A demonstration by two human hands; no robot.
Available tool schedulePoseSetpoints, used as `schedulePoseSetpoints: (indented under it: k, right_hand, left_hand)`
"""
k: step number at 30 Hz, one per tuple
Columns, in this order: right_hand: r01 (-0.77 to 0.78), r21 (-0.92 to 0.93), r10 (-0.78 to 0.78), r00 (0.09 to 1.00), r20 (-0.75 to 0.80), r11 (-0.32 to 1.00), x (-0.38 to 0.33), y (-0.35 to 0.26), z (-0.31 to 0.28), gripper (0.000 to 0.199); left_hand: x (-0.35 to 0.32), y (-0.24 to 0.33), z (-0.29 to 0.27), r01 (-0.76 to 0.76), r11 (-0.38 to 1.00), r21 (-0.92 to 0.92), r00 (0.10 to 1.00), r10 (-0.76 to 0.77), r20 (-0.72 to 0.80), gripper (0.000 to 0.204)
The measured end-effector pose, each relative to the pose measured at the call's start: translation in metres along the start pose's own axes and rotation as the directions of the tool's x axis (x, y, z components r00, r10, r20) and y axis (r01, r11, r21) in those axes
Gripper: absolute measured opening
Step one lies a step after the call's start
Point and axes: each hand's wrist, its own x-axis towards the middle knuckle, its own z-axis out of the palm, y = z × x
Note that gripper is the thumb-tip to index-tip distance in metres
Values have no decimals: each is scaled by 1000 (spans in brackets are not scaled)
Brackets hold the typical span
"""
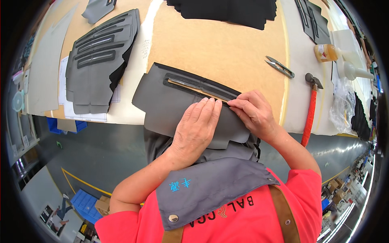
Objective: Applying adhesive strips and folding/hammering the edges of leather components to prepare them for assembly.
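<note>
Two hands in play: my left hand (196,127) lies flat, fingers extended, gripping nothing, on the grey panel (164,103) overhanging the bench (227,52) edge, my right hand (255,114) pinches its dark trim (190,92), and I reckon uneven tugging could pucker it.

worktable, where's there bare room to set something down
Widest: the tan board between black stack, front grey panel and snips. Smaller: the pale strip left of the hammer, below the snips. Crowded: far right, around amber bottle and plastic bag.
</note>
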Motion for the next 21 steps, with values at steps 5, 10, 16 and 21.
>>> schedulePoseSetpoints:
  k: [5,10,16,21]
  right_hand:
    - [-23,46,23,1000,12,999,-3,3,-1,24]
    - [56,-9,-55,997,51,998,-6,2,-4,26]
    - [-161,118,164,986,-12,980,-10,-1,-7,24]
    - [-148,105,149,989,-1,983,-11,0,-4,23]
  left_hand:
    - [2,3,0,43,998,-52,999,-42,8,57]
    - [-1,2,0,29,997,-68,1000,-28,13,58]
    - [-1,2,0,24,998,-66,1000,-23,18,58]
    - [-1,3,2,39,997,-74,999,-39,7,58]
